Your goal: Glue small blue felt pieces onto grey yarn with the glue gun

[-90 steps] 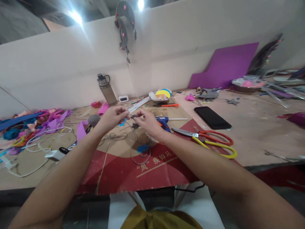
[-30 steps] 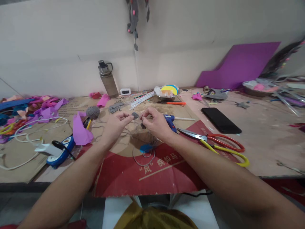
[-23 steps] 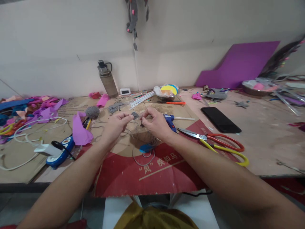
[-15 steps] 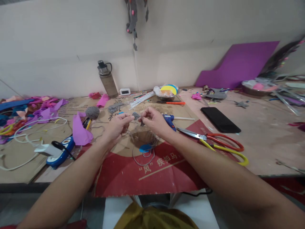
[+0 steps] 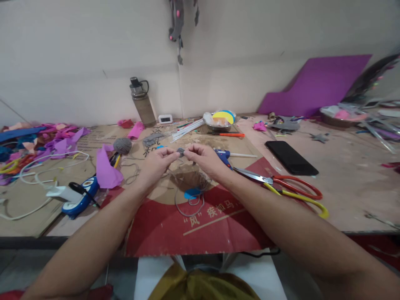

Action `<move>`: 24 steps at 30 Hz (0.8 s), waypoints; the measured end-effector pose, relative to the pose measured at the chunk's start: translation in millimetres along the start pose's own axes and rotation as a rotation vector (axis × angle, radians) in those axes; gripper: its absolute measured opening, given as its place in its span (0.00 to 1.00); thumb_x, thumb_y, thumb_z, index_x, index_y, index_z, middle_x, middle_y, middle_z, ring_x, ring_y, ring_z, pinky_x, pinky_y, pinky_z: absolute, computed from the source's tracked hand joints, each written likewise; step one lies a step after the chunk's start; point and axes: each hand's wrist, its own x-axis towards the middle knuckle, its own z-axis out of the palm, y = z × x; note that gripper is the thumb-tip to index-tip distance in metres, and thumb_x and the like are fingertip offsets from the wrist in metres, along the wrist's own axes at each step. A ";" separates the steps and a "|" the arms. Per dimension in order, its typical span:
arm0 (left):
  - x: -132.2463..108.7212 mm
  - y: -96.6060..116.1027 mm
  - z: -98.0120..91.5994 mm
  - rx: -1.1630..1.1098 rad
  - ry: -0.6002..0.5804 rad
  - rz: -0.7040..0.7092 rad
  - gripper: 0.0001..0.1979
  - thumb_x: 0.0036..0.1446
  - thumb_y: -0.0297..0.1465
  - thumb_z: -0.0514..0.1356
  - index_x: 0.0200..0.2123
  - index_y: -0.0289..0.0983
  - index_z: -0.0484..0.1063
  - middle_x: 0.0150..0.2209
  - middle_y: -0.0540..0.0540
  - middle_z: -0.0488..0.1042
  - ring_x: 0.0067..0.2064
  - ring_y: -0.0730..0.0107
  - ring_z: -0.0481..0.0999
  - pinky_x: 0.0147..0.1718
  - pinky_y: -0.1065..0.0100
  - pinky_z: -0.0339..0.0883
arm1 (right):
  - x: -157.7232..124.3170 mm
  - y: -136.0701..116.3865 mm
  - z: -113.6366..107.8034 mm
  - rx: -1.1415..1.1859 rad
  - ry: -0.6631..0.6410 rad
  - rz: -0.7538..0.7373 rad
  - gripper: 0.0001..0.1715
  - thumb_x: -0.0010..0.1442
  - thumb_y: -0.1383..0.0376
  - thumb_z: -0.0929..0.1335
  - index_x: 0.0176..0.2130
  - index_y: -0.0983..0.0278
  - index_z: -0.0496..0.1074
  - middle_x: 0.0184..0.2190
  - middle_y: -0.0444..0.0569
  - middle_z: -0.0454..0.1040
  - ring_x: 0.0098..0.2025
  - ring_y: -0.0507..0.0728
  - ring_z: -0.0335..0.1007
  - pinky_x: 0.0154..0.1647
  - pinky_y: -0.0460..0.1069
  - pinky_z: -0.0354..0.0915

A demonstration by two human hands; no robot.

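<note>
Your L hand [image 5: 158, 164] and R hand [image 5: 203, 158] each have a fingertip grip pinched on a small gray felt-like piece [image 5: 181, 151], L of the blue glue gun [image 5: 223, 158], R hand btwn. A gray yarn ball [image 5: 123, 146] sits farther L of the gun; nearer you than it, a blue cutout [image 5: 191, 193]; just R, scissors [image 5: 268, 181]; farther R on the table [image 5: 340, 196], a blk smartphone [image 5: 291, 157].

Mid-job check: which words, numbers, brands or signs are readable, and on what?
"“风” 疾如马": red cardboard; any further text is hidden by the right forearm.
Black characters: brown cardboard; partly covered, unclear.
Small print: cardboard at left; too small.
White device: screen unreadable.
</note>
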 end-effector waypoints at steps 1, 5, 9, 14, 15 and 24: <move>0.5 0.6 -1.5 -0.003 -0.018 -0.009 0.13 0.50 0.40 0.63 0.29 0.35 0.71 0.16 0.58 0.54 0.17 0.82 0.46 0.17 0.72 0.36 | 0.0 0.0 -0.8 -0.015 0.005 0.008 0.14 0.53 0.55 0.69 0.28 0.63 0.67 0.23 0.40 0.61 0.26 0.49 0.53 0.30 0.47 0.52; 3.8 5.0 -12.2 0.054 -0.133 -0.023 0.14 0.50 0.41 0.63 0.28 0.35 0.72 0.16 0.57 0.54 0.17 0.82 0.47 0.18 0.71 0.37 | 0.8 0.0 -3.5 -0.003 -0.023 0.043 0.15 0.53 0.54 0.68 0.26 0.63 0.66 0.22 0.40 0.62 0.26 0.49 0.54 0.30 0.47 0.52; 6.8 8.3 -22.5 0.143 -0.152 0.004 0.11 0.48 0.38 0.65 0.27 0.34 0.74 0.18 0.55 0.59 0.19 0.82 0.51 0.19 0.72 0.40 | 1.2 -1.0 -3.3 0.100 -0.087 0.035 0.15 0.53 0.55 0.68 0.26 0.63 0.66 0.23 0.41 0.65 0.27 0.50 0.57 0.33 0.48 0.54; 6.5 9.2 -23.5 -0.001 -0.203 -0.053 0.11 0.46 0.38 0.66 0.26 0.34 0.75 0.17 0.55 0.55 0.18 0.82 0.50 0.19 0.72 0.39 | -0.5 -4.8 -1.7 0.244 -0.128 0.011 0.14 0.52 0.57 0.69 0.25 0.63 0.67 0.23 0.42 0.66 0.29 0.50 0.59 0.38 0.49 0.56; 6.4 9.1 -23.1 -0.029 -0.208 -0.070 0.12 0.46 0.38 0.66 0.26 0.34 0.75 0.17 0.56 0.54 0.18 0.82 0.49 0.19 0.72 0.38 | -1.0 -5.5 -1.6 0.248 -0.128 0.014 0.14 0.52 0.57 0.69 0.24 0.63 0.66 0.23 0.42 0.66 0.29 0.50 0.59 0.39 0.49 0.56; 9.6 2.7 -20.8 -0.145 -0.200 -0.120 0.12 0.44 0.36 0.67 0.30 0.34 0.76 0.18 0.54 0.61 0.17 0.85 0.49 0.16 0.74 0.37 | -0.8 -2.6 -2.5 0.179 -0.111 0.071 0.16 0.51 0.55 0.69 0.24 0.63 0.65 0.23 0.42 0.65 0.29 0.50 0.58 0.36 0.48 0.56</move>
